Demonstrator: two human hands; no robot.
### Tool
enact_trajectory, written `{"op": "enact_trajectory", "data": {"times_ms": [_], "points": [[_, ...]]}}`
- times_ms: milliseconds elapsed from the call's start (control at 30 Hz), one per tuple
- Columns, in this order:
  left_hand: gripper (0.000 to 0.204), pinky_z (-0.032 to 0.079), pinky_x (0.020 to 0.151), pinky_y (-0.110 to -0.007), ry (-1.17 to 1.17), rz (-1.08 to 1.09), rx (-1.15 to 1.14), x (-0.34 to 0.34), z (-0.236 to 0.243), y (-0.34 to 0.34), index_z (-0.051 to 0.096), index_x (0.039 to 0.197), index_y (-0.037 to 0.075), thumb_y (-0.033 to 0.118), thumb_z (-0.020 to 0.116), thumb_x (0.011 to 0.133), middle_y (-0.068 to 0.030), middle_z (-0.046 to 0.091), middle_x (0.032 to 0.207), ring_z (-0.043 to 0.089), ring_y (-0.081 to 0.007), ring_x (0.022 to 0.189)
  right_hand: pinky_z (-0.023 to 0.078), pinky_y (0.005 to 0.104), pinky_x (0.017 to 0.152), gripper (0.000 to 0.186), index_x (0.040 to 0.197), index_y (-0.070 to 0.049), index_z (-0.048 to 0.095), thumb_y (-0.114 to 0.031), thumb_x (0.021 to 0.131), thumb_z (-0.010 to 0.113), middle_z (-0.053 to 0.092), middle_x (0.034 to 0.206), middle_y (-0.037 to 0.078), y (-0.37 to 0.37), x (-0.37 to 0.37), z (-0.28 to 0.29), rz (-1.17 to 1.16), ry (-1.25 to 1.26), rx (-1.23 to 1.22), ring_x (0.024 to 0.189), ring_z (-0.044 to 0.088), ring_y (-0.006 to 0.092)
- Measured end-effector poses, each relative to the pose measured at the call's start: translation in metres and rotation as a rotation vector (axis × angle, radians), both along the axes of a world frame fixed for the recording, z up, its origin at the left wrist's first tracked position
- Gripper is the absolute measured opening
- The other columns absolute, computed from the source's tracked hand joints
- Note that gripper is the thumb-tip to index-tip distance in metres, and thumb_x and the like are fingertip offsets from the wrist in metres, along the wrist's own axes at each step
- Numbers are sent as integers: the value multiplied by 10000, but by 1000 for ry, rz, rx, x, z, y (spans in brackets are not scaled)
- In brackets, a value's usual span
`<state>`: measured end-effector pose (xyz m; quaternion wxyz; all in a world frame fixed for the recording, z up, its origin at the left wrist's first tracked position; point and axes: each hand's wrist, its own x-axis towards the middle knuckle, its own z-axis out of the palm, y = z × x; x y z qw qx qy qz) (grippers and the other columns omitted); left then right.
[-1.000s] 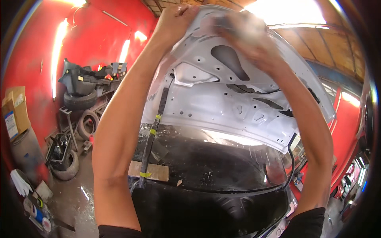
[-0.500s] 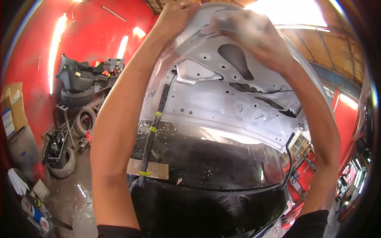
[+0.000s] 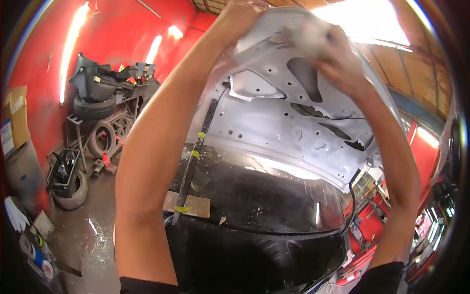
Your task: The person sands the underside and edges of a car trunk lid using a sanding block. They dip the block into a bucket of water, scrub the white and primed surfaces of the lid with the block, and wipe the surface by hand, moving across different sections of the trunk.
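Note:
Both my arms are raised to a lifted car lid (image 3: pixel 254 125), whose silver-white underside with cut-out holes faces me. At its top left edge my left hand (image 3: pixel 247 12) is closed over the rim, its fingertips partly cut off by the picture's upper edge. My right hand (image 3: pixel 338 59) is at the upper part of the underside, smeared by motion. Its fingers curl round a pale, blurred thing (image 3: pixel 311 39) pressed against or close to the panel; its kind cannot be made out. A black bar (image 3: pixel 198 147) with yellow tape bands stands tilted under the lid's left side.
Beneath the lid lies dark glossy glass (image 3: pixel 269 196) with a flat brown board (image 3: pixel 198 205) at the bar's foot. Left are tyres (image 3: pixel 102 139), a black crate (image 3: pixel 64 171) and a cardboard box (image 3: pixel 15 117) by a red wall (image 3: pixel 39 63). Strip lights glow behind.
My view has shifted slightly, so the lid sits farther right and lower in the picture. My right hand stays blurred near the panel's top; my left still holds the edge.

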<state>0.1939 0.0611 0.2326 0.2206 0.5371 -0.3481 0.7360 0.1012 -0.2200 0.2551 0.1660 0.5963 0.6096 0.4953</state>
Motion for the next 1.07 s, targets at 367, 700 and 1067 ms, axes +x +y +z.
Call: {"op": "enact_trajectory", "data": {"times_ms": [367,700,1067], "points": [[317,530,803,-344,101,-397,-14,-25,-11,-34,759,1088,9,242,552,1032,-111,757,1021,681,-190,911,419,461,1095,479,1434,-85,526,-110,961,596,492,1470,164,-5,10,0,-25,-114,-2,1374,452,331],[439,471,670,-313,414,-387,-108,-34,-23,-25,736,1145,-11,359,511,1073,-38,727,922,570,-122,735,472,449,1038,466,1301,-88,657,-146,842,711,539,1379,180,-23,-7,0,-126,-184,102,1241,533,345],[416,484,861,-305,-284,55,-17,40,-2,-10,731,1146,-9,364,567,1064,-45,714,1015,593,-124,931,453,484,1080,463,1352,-142,635,-111,891,654,469,1514,156,-33,4,-9,-127,-547,92,1342,489,369]]}}
